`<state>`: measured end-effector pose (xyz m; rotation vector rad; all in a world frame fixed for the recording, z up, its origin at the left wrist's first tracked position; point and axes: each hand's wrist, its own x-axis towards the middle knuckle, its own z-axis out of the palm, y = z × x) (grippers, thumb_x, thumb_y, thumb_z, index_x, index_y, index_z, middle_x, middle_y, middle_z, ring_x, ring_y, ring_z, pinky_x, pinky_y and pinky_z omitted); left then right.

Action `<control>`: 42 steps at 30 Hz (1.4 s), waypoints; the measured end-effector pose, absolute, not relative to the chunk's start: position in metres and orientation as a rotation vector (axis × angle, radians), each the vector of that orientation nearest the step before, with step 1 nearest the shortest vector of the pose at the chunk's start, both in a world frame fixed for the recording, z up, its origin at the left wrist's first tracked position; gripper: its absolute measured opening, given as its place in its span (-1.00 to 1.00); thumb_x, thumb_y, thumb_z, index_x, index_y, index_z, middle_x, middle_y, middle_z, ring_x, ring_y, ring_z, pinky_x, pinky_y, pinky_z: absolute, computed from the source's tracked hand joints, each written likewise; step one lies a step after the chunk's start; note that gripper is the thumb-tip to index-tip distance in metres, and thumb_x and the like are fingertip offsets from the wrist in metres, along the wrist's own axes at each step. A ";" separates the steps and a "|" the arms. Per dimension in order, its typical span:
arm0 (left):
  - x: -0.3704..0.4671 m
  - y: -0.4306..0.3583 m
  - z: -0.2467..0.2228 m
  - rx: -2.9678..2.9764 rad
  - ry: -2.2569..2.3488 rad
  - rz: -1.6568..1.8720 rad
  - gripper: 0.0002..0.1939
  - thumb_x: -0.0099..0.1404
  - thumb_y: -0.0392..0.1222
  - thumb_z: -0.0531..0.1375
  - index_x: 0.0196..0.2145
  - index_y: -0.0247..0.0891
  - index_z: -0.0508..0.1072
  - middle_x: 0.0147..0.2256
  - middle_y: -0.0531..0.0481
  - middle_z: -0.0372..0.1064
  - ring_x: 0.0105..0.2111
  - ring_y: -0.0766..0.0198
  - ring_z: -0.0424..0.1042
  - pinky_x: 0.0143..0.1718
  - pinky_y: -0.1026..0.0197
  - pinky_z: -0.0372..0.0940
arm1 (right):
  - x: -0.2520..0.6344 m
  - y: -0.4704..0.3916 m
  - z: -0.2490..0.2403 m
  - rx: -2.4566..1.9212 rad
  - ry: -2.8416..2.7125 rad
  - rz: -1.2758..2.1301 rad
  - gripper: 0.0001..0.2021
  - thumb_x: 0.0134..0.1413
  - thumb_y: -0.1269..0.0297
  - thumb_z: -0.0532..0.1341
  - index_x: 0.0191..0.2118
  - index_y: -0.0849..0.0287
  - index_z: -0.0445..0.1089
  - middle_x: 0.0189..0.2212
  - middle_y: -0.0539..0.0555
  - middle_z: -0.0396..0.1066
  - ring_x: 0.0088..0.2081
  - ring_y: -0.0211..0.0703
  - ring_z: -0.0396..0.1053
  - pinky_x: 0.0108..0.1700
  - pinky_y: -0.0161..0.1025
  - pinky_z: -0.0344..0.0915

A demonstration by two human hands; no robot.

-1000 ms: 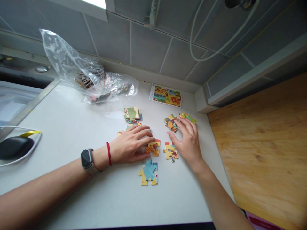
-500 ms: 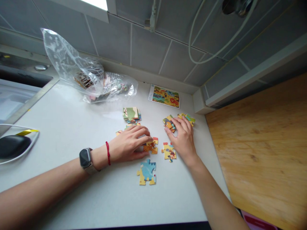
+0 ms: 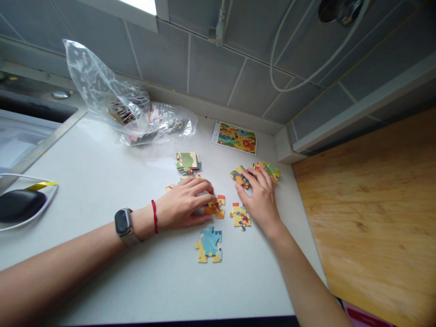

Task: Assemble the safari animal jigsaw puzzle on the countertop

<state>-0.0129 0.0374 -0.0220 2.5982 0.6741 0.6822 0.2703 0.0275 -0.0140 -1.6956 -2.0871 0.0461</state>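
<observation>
Colourful jigsaw pieces lie scattered on a white counter (image 3: 102, 181). My left hand (image 3: 184, 204) rests flat on the counter, its fingertips on an orange and yellow piece (image 3: 216, 207). My right hand (image 3: 260, 200) lies palm down, fingers spread over a small cluster of pieces (image 3: 239, 176) and touching a green piece (image 3: 272, 170). A yellow piece (image 3: 241, 215) sits between my hands. A blue and yellow joined piece (image 3: 209, 244) lies nearer to me. A small stack of pieces (image 3: 188, 162) sits beyond my left hand.
A clear plastic bag (image 3: 126, 109) with more pieces lies at the back left. A printed reference picture (image 3: 235, 136) lies by the tiled wall. A sink (image 3: 20, 136) and a black object (image 3: 18, 204) are at the left. A wooden surface (image 3: 371, 200) adjoins on the right.
My right hand has slid slightly away from me onto the far cluster of pieces. My left hand has hardly moved.
</observation>
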 end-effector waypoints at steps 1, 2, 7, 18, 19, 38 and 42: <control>-0.013 0.037 -0.022 2.600 0.673 0.684 -0.68 0.48 0.05 0.26 0.04 -0.20 0.50 0.02 -0.17 0.47 0.07 -0.02 0.45 0.12 -0.05 0.29 | 0.270 0.027 -0.013 -1.679 -2.078 0.057 -0.62 0.31 0.14 0.29 0.17 0.08 0.55 0.17 0.22 0.51 0.37 0.32 0.22 0.42 0.37 0.14; -0.013 0.037 -0.021 2.600 0.674 0.686 -0.68 0.48 0.05 0.26 0.04 -0.20 0.50 0.02 -0.17 0.47 0.07 -0.02 0.45 0.12 -0.05 0.29 | 0.270 0.027 -0.012 -1.658 -2.069 0.069 -0.62 0.29 0.15 0.31 0.17 0.07 0.55 0.16 0.21 0.52 0.37 0.31 0.22 0.42 0.37 0.14; -0.012 0.037 -0.019 2.582 0.685 0.710 -0.71 0.47 -0.03 0.26 0.04 -0.20 0.49 0.01 -0.16 0.47 0.03 0.01 0.47 0.11 -0.05 0.32 | 0.270 0.026 -0.004 -1.548 -2.023 0.136 -0.61 0.22 0.20 0.38 0.16 0.06 0.55 0.13 0.20 0.54 0.31 0.24 0.31 0.39 0.31 0.22; -0.013 0.041 -0.021 2.554 0.821 0.715 -0.62 0.44 -0.07 0.26 0.13 -0.23 0.42 0.01 -0.16 0.48 -0.04 0.05 0.49 0.05 -0.01 0.37 | 0.272 0.013 0.022 -1.163 -2.156 0.698 -0.65 0.12 0.22 0.51 0.02 0.01 0.55 0.09 0.17 0.46 0.17 0.07 0.47 0.23 0.07 0.46; -0.014 0.042 -0.021 2.556 0.830 0.709 -0.62 0.43 -0.08 0.27 0.13 -0.24 0.42 0.00 -0.16 0.48 -0.04 0.06 0.49 0.04 0.00 0.37 | 0.270 0.011 0.024 -1.118 -2.172 0.764 -0.64 0.11 0.22 0.51 0.02 0.01 0.55 0.10 0.17 0.45 0.18 0.06 0.47 0.23 0.05 0.46; -0.017 0.045 -0.021 2.614 0.850 0.669 -0.69 0.48 -0.03 0.23 0.09 -0.19 0.46 0.02 -0.13 0.49 -0.06 0.04 0.47 0.05 0.00 0.25 | 0.270 0.009 0.033 -1.142 -2.303 1.049 -0.70 0.17 0.38 0.42 0.01 0.03 0.55 0.22 0.18 0.47 0.23 0.03 0.48 0.28 0.02 0.43; -0.017 0.045 -0.021 2.607 0.853 0.677 -0.68 0.47 -0.02 0.24 0.10 -0.18 0.44 0.03 -0.12 0.49 -0.04 0.05 0.47 0.06 0.01 0.25 | 0.272 0.011 0.027 -1.273 -2.271 0.859 -0.70 0.16 0.34 0.44 0.02 0.01 0.56 0.18 0.17 0.46 0.23 0.06 0.47 0.28 0.10 0.43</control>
